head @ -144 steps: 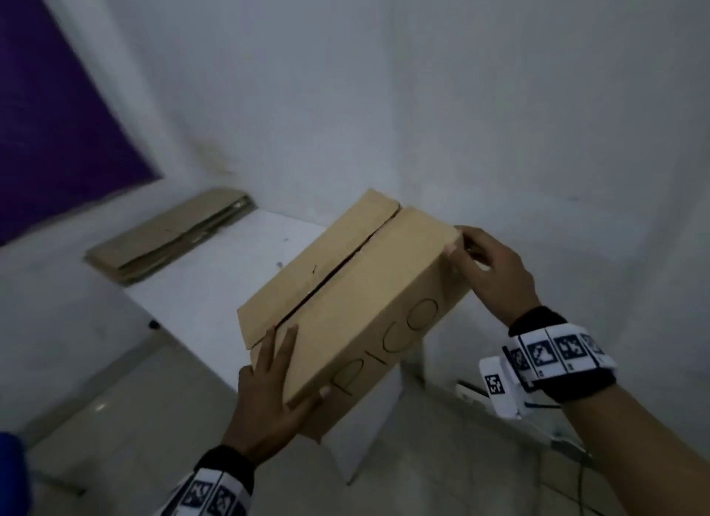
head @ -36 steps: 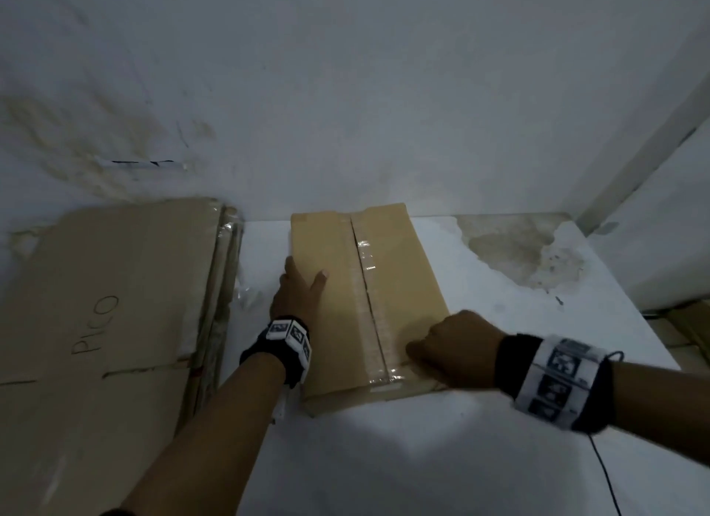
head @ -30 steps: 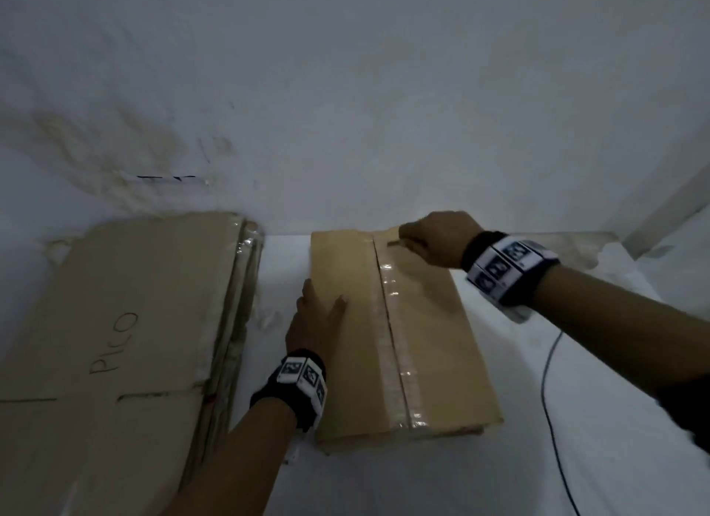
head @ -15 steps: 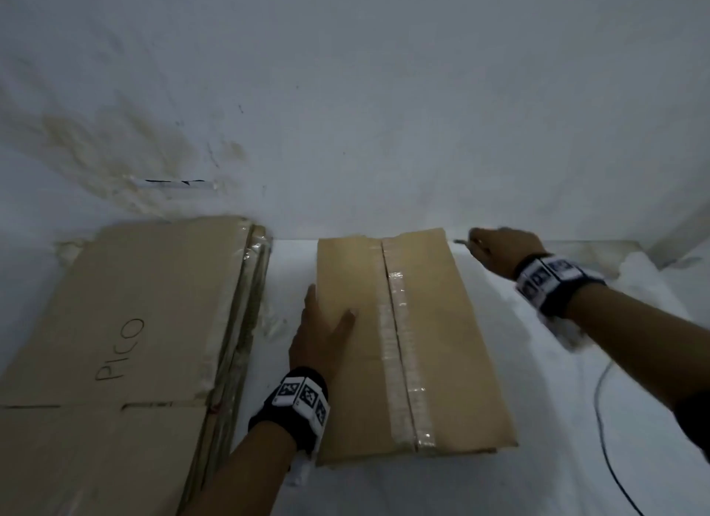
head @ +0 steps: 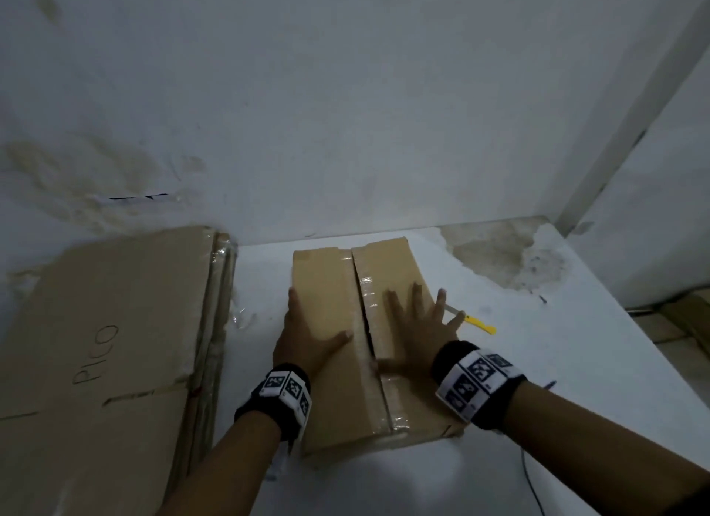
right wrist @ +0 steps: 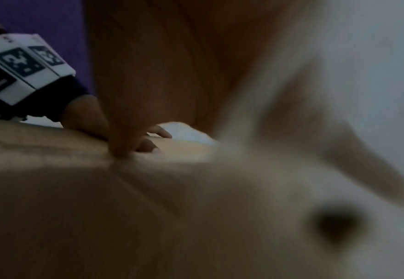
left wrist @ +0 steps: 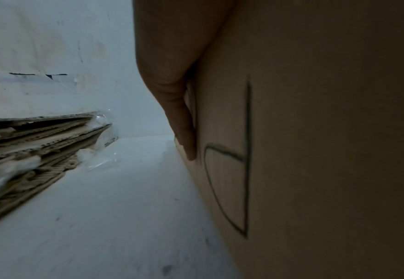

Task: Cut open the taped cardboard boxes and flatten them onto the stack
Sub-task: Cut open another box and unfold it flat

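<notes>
A brown cardboard box (head: 330, 285) lies on the white table (head: 518, 362), its taped top seam (head: 365, 315) slit and gaping in the middle. My left hand (head: 311, 338) lies on the left flap, fingers down the box's left side (left wrist: 315, 151) and thumb on top. My right hand (head: 417, 323) presses flat on the right flap with fingers spread. A yellow-handled cutter (head: 474, 322) lies on the table just right of the box, free of both hands. The stack of flattened cardboard (head: 107, 342) lies at the left, marked "PICO". The right wrist view is blurred.
A stained white wall (head: 345, 112) stands right behind the table. Loose clear tape (head: 242, 317) sticks out from the stack's edge (left wrist: 40, 147). A thin black cable (head: 532, 488) runs across the table's front right. More cardboard lies on the floor (head: 687, 315) at far right.
My right hand put the cutter down beside the box and came back to press flat on the right flap. The tape seam now gapes. My left hand stayed on the left flap.
</notes>
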